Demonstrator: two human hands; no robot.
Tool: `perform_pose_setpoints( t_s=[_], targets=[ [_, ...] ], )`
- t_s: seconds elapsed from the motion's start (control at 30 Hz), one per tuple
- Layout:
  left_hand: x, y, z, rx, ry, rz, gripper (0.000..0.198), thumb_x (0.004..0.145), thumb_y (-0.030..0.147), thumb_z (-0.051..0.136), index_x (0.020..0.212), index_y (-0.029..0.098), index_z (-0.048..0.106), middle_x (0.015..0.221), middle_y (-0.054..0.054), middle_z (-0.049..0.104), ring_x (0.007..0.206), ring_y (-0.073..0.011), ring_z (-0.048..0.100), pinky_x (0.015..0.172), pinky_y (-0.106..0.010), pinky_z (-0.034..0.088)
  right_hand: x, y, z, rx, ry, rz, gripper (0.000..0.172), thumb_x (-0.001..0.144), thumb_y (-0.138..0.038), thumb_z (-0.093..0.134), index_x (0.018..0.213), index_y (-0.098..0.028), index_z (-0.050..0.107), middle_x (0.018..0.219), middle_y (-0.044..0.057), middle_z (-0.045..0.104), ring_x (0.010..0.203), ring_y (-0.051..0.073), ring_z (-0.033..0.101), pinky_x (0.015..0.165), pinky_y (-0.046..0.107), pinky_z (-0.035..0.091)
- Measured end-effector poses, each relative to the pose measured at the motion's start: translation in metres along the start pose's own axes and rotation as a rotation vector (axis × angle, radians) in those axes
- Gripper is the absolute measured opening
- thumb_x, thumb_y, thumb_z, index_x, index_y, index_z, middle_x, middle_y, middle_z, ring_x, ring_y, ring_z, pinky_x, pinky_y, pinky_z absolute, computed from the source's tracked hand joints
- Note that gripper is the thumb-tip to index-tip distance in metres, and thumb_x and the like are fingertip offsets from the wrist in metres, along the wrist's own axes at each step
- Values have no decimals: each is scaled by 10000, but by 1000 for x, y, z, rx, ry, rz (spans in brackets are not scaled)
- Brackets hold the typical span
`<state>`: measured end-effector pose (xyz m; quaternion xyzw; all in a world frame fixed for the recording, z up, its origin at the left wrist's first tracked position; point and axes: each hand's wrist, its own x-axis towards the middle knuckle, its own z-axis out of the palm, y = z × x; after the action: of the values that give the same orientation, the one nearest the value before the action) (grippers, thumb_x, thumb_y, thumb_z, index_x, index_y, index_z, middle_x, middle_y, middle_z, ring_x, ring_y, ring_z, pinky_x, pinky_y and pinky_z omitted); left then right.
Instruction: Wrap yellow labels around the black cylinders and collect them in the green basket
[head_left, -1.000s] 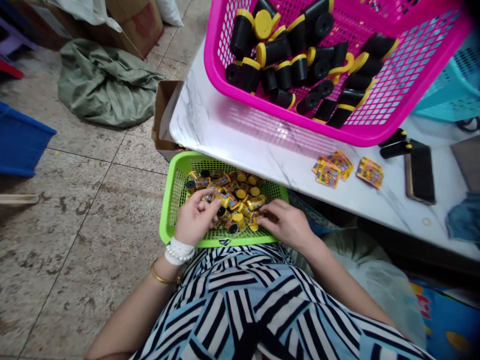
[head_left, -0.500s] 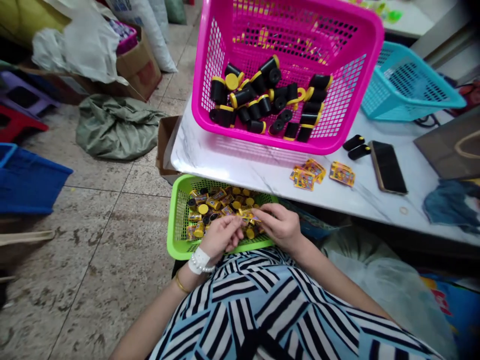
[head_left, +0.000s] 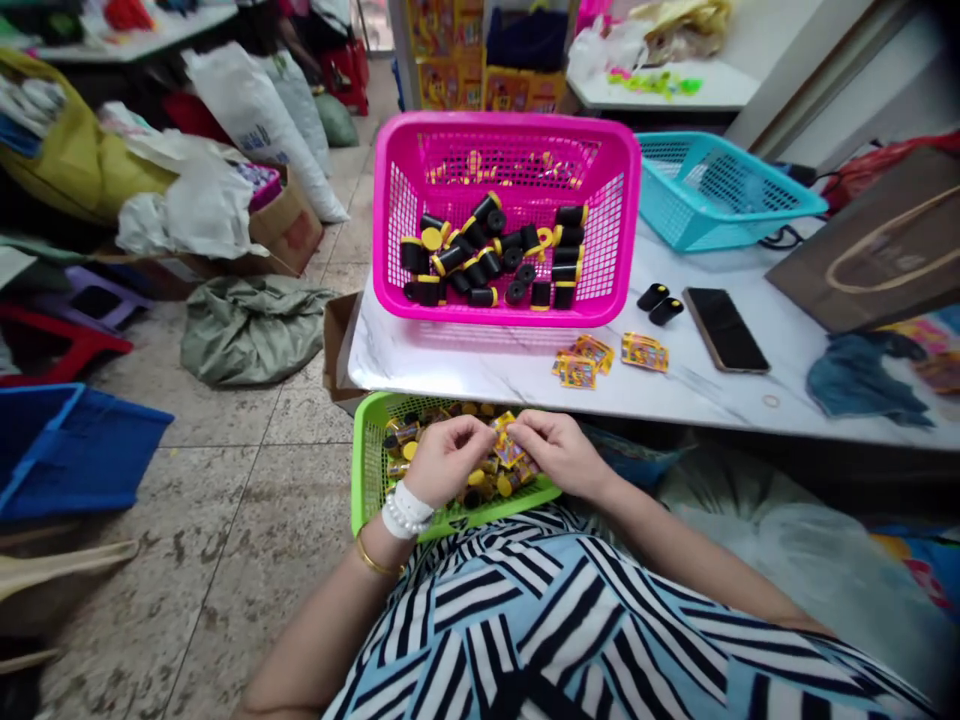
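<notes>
Between my two hands, above the green basket (head_left: 362, 470), is a small yellow printed sticker (head_left: 508, 442). My right hand (head_left: 561, 452) pinches its right side. The fingers of my left hand (head_left: 448, 458) are closed at its left edge. Below them, the basket holds several small black canisters with yellow lids, many with printed wraps. On the table, a pink basket (head_left: 502, 318) contains plain black canisters (head_left: 450, 260) with yellow lids. Two loose piles of yellow stickers, a left pile (head_left: 581, 362) and a right pile (head_left: 645, 352), lie in front of it.
Two black pieces (head_left: 660, 303), a phone (head_left: 726, 330) and a blue cloth (head_left: 866, 380) lie on the white table (head_left: 450, 365). Behind them stand a turquoise basket (head_left: 720, 190) and a brown paper bag (head_left: 877, 240). A blue bin (head_left: 82, 450) and grey-green sack (head_left: 251, 330) are on the floor at left.
The camera view has tilted up, showing more of the room behind. My hands have lifted a little from the canisters, and the sticker now shows clearly between them.
</notes>
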<state>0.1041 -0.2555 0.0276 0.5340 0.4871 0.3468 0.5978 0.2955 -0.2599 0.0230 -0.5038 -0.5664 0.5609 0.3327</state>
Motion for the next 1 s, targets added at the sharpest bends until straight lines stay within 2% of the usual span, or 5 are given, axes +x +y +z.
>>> perform_pose_setpoints(
  t_s=[0.17,0.53,0.73,0.87,1.0],
  targets=[
    [-5,14,12,-192,294,68,330,843,475,633,762,155,632,549,49,491,425,-61,395,418,-184,292,2,0,10,13,380,-171,446,933,-505,493,614,-193,471,490,-53,423,456,83,375,435,215,299],
    [-9,18,27,187,441,493,121,854,259,658,801,168,719,729,-29,654,650,-134,581,619,-242,461,5,-1,13,-339,604,-486,416,975,-291,468,584,-201,357,550,-54,343,503,83,353,528,243,290],
    [-1,15,26,220,347,375,111,787,265,724,837,174,764,745,-39,668,666,-150,595,626,-255,479,5,-2,17,-420,492,-618,294,967,-214,461,674,-200,478,620,-21,463,581,112,462,587,242,353],
    [6,11,13,72,370,295,99,755,273,744,742,176,762,785,-47,675,736,-162,613,694,-263,501,7,-6,18,-400,389,-593,182,942,-211,490,763,-198,521,678,-9,498,621,125,491,603,241,382],
    [9,4,-2,-50,407,224,128,726,304,770,748,178,777,818,-53,674,789,-173,623,743,-272,512,16,-3,19,-457,295,-600,244,944,-196,476,700,-201,493,656,-12,490,611,124,481,596,246,368]
  ],
)
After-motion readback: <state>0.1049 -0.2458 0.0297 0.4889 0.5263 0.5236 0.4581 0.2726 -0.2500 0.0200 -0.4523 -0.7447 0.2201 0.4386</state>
